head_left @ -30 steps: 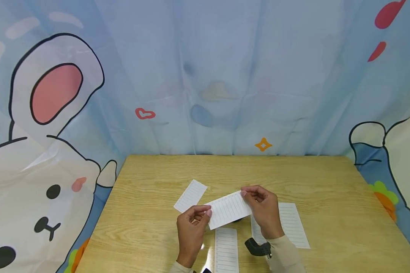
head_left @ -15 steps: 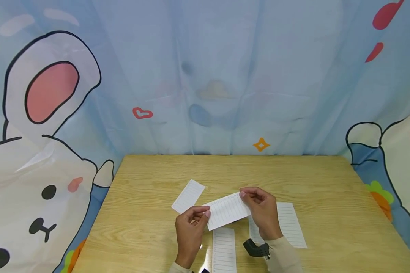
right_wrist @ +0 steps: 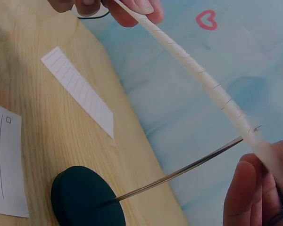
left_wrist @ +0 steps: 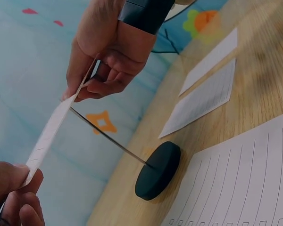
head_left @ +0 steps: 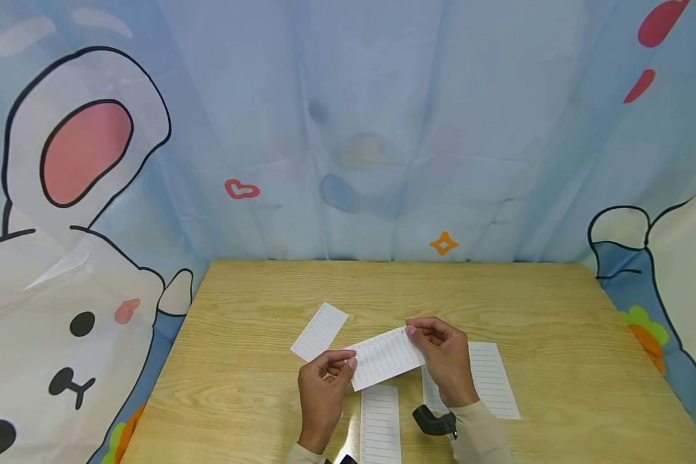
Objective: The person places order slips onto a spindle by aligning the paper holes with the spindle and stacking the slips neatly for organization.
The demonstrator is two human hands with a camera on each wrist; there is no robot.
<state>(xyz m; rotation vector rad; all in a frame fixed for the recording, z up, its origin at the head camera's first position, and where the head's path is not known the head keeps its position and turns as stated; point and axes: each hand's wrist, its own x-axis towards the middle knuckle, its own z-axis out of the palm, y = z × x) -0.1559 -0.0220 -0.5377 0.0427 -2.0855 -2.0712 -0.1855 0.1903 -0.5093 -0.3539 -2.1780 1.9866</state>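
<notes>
Both hands stretch a lined white paper slip point(head_left: 385, 357) above the table. My left hand point(head_left: 323, 396) pinches its left end between thumb and fingers; my right hand point(head_left: 449, 361) pinches the right end. Under the slip stands a paper spike, its round black base point(left_wrist: 158, 170) on the table and its thin metal rod point(right_wrist: 179, 174) rising to the slip near the right hand. In the right wrist view the rod's tip point(right_wrist: 258, 128) shows past the slip's far side, so the paper appears pierced there. The slip hides the spike in the head view.
Other lined papers lie on the wooden table point(head_left: 238, 374): a small slip point(head_left: 320, 331) at back left, a narrow one point(head_left: 380, 425) in front, and wider paper point(head_left: 493, 380) partly behind the right forearm. A cartoon-printed blue curtain point(head_left: 371, 129) hangs behind the table.
Hands and slip stay almost in place, while the head view shifts slightly. A small dark spot now shows near the slip's upper right edge. The black base formerly peeking out below is covered.
</notes>
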